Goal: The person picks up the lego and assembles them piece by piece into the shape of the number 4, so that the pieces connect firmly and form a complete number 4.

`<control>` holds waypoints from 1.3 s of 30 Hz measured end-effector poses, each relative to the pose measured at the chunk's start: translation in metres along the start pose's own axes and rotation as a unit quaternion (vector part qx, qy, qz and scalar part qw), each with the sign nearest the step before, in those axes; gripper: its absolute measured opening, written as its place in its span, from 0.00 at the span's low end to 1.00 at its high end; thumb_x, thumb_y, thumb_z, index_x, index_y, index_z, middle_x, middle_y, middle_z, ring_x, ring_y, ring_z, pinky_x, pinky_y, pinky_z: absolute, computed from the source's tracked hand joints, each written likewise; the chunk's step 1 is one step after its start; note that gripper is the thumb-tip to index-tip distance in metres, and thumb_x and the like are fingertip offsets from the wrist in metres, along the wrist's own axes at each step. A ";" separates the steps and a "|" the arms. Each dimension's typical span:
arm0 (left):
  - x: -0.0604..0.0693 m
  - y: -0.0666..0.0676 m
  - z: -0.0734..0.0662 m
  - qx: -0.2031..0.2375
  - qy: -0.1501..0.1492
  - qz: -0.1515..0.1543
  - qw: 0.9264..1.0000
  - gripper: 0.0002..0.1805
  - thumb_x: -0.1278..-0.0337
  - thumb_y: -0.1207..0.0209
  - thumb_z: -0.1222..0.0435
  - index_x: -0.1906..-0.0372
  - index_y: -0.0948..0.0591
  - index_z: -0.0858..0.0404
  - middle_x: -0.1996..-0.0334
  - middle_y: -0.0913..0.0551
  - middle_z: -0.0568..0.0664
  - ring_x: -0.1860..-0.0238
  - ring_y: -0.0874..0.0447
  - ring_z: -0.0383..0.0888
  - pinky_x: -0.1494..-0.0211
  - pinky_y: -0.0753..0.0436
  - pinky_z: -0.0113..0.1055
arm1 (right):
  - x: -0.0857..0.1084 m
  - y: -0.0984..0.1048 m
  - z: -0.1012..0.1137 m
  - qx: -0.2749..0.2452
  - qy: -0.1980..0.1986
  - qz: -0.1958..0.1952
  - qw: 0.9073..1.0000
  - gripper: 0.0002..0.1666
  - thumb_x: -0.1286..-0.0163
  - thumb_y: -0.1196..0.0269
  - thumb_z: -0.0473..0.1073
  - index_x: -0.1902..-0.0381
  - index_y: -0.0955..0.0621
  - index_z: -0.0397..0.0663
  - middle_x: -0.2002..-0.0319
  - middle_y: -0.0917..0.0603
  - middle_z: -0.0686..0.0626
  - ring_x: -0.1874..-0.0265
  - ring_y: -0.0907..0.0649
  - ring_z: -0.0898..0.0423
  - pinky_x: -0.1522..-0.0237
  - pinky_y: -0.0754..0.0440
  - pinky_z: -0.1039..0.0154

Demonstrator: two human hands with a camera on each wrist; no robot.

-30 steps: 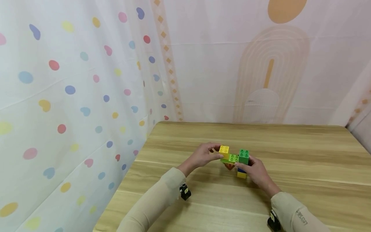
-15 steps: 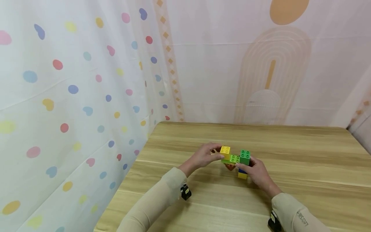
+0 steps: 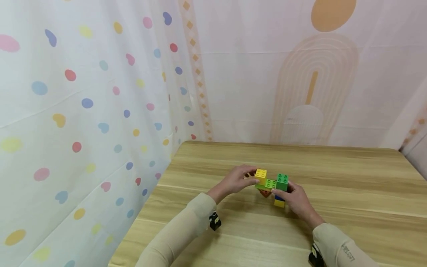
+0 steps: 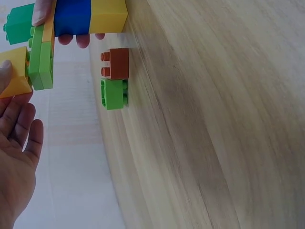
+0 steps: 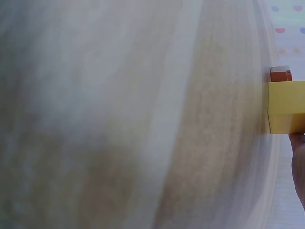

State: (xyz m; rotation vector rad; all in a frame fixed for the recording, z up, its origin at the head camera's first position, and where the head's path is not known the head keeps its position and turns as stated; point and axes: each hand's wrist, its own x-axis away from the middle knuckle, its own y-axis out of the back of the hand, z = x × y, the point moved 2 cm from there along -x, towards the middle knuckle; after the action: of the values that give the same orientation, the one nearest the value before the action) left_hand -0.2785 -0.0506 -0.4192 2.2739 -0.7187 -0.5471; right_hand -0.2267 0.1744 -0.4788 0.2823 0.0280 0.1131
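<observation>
My left hand (image 3: 236, 180) pinches a yellow brick (image 3: 261, 177) between thumb and fingers. That brick sits on the outer end of a lime green brick (image 3: 271, 184), which juts sideways from a stack. A green brick (image 3: 282, 180) tops the stack, with a blue brick (image 3: 279, 198) and a yellow bottom brick (image 3: 279, 203) below. In the left wrist view a thin orange layer (image 4: 48, 31) shows beside the lime part. My right hand (image 3: 297, 199) holds the stack, thumb in front and fingers behind. The bottom brick (image 5: 287, 107) appears to stand on the table.
Behind the lime overhang, a reddish-brown brick (image 4: 118, 63) and a loose lime brick (image 4: 113, 94) lie on the wooden table (image 3: 350, 185). A patterned curtain (image 3: 240, 92) hangs at the table's back and left. Black wrist devices (image 3: 215, 221) sit under the sleeves.
Both hands keep their grip, and the bricks stay joined the same way. Only the head view has shifted slightly.
</observation>
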 end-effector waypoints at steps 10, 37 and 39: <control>0.002 -0.004 0.004 0.022 -0.012 -0.012 1.000 0.21 0.31 0.40 0.58 0.38 0.21 0.60 0.54 0.17 0.43 0.57 0.23 0.37 0.56 0.23 0.32 | -0.003 -0.001 -0.002 0.007 -0.002 -0.003 1.000 0.34 0.33 0.34 0.59 0.38 0.23 0.44 0.46 0.18 0.42 0.50 0.21 0.51 0.46 0.22 0.55; 0.007 -0.016 0.007 0.055 0.043 -0.046 0.997 0.23 0.33 0.39 0.56 0.36 0.22 0.59 0.52 0.18 0.43 0.53 0.24 0.39 0.53 0.23 0.34 | -0.002 -0.002 -0.007 -0.007 0.008 -0.009 1.000 0.33 0.32 0.34 0.57 0.38 0.23 0.44 0.45 0.19 0.42 0.51 0.21 0.52 0.50 0.22 0.61; 0.006 -0.015 0.006 0.051 0.044 -0.044 0.997 0.24 0.33 0.39 0.56 0.36 0.22 0.59 0.51 0.18 0.43 0.53 0.24 0.39 0.53 0.23 0.33 | -0.002 -0.002 -0.009 -0.009 0.005 -0.011 1.000 0.33 0.32 0.34 0.58 0.37 0.24 0.44 0.46 0.19 0.42 0.51 0.22 0.51 0.50 0.23 0.63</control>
State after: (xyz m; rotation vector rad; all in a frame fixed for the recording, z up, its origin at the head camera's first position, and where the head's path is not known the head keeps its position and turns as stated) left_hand -0.2722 -0.0479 -0.4347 2.4172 -0.6189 -0.4573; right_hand -0.2290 0.1744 -0.4878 0.2637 0.0392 0.0927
